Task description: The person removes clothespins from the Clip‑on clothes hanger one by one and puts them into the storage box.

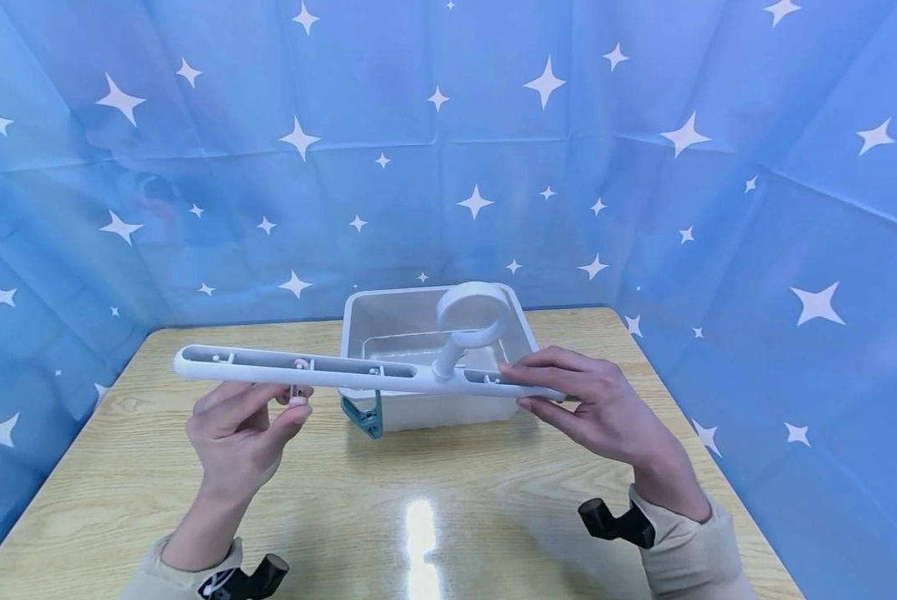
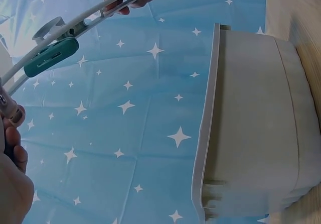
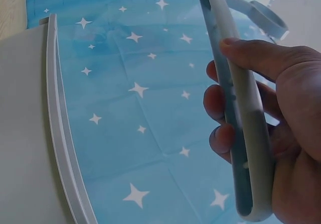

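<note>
A white clip hanger [image 1: 428, 381] with a slotted bar and a ring-shaped hook [image 1: 480, 337] is held up level over the table. My right hand [image 1: 598, 404] grips its right end, thumb on the near side and fingers on the far side in the right wrist view. Below the bar's left part, my left hand [image 1: 234, 442] pinches a small pale clip [image 1: 298, 393] between thumb and fingers. A teal clip [image 1: 372, 417] hangs from the bar between the hands. In the left wrist view the pale clip [image 2: 11, 109] is partly cut off at the edge.
Behind the hanger, a white plastic bin [image 1: 448, 412] stands at the back of the wooden table [image 1: 358, 517]. A blue curtain [image 1: 388, 100] with white stars surrounds the table's back and sides. Black wrist cameras [image 1: 617, 523] sit on both sleeves.
</note>
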The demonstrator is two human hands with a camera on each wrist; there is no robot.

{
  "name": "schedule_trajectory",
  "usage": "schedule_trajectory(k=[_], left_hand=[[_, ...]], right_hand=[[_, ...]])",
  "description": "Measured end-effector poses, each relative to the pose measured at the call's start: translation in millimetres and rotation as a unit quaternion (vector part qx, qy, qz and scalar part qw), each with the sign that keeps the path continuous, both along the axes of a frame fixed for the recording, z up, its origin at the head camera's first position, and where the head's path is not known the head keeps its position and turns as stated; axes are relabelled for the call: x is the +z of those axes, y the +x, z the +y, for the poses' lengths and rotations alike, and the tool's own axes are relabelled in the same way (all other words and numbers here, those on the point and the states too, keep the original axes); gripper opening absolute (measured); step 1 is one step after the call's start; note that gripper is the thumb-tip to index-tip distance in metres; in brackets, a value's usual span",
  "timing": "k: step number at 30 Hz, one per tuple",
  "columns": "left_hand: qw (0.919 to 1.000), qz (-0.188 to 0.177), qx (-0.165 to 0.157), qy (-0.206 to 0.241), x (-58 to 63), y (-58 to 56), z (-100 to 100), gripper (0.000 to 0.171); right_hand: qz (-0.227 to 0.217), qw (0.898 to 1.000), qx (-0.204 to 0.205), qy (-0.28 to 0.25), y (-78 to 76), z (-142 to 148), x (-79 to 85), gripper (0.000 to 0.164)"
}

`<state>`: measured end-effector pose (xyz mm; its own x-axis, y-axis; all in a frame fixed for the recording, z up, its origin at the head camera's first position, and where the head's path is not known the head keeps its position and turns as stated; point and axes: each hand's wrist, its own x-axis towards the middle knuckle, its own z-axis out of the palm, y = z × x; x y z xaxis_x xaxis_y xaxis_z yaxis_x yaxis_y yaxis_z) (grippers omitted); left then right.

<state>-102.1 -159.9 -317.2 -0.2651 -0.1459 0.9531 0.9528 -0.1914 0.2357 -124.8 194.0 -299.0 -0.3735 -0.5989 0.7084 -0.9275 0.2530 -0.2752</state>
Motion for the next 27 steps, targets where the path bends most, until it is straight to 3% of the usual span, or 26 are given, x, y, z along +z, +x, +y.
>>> schedule_trajectory(k=[5,7,17,27], left_hand=[[0.9974,0.01,0.072,0.001,-2.1,-0.3,-1.2,0.026],[0.9964,0.011,0.084,-0.004,-2.1,-0.5,-2.0,0.028],[0.9993,0.015,0.033,-0.001,1.5,-0.9,0.2,0.031],[0.9988,0.026,0.042,-0.007,1.8,-4.3,-1.6,0.031]], right_hand=[[-0.002,1.0,0.002,0.007,0.7,0.6,-0.5,0.03],[-0.001,1.0,0.002,0.009,0.8,0.6,-0.7,0.03],[-0.01,1.0,-0.003,-0.004,0.1,-2.1,-2.7,0.031],[-0.022,0.999,-0.042,-0.008,2.1,-2.3,0.3,0.03]])
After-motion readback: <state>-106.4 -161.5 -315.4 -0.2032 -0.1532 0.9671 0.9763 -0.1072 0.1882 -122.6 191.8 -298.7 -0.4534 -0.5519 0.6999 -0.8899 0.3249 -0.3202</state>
